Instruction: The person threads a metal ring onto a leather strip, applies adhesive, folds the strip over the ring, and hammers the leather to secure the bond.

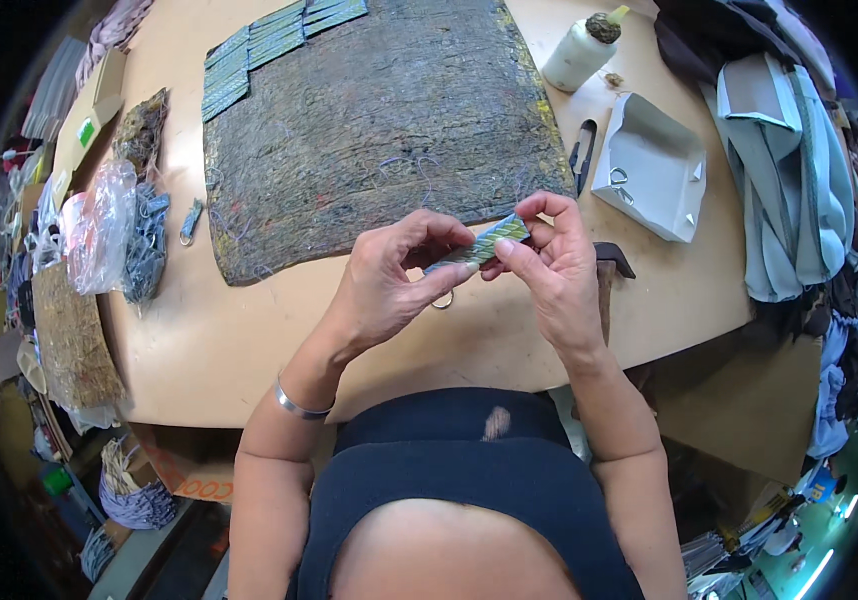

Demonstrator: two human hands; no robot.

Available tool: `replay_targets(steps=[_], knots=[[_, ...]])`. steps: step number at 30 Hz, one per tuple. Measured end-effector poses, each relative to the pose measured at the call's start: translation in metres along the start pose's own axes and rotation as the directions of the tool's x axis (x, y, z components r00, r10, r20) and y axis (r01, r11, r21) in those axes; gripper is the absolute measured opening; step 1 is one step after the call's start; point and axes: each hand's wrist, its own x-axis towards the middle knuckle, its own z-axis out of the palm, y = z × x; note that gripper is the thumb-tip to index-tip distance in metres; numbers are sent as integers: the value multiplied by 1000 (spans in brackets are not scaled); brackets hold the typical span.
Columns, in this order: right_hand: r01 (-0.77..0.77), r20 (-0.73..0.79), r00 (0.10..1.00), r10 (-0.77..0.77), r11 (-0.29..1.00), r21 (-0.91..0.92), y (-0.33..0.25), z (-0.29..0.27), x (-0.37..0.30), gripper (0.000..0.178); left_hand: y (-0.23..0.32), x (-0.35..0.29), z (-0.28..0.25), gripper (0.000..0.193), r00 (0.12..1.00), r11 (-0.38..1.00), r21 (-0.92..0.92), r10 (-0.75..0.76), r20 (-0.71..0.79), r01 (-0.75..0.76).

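Between my two hands, above the near edge of the dark board, is a short folded strip of blue-green fabric [489,240] with yellow diagonal stripes. My left hand [399,265] pinches its lower left end between thumb and fingers. At the upper right end, my right hand [554,260] grips it with thumb and forefinger. Just below the left fingertips shows a metal ring [443,300]; whether it hangs from the strip or lies on the table, I cannot tell. Flat striped fabric pieces [249,60] lie at the board's far left corner.
The worn board [369,150] covers the middle of the table [249,350]. To its right are thread snips [582,155], a white box [649,170] holding metal rings, a white bottle [581,55] and a hammer [609,270]. Plastic bags [104,230] and a small ringed tab [191,222] lie left.
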Motion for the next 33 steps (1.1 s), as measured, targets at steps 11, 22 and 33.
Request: replay_targets(steps=[11, 22, 33], knots=[[32, -84, 996, -38, 997, -72, 0, 8, -8, 32, -11, -7, 13, 13, 879, 605, 682, 461, 120, -411], [87, -162, 980, -113, 983, -162, 5, -18, -13, 31, -39, -17, -7, 14, 928, 545, 826, 365, -81, -142], [-181, -70, 980, 186, 981, 73, 8, -26, -22, 43, -36, -34, -20, 16, 951, 570, 820, 279, -130, -55]])
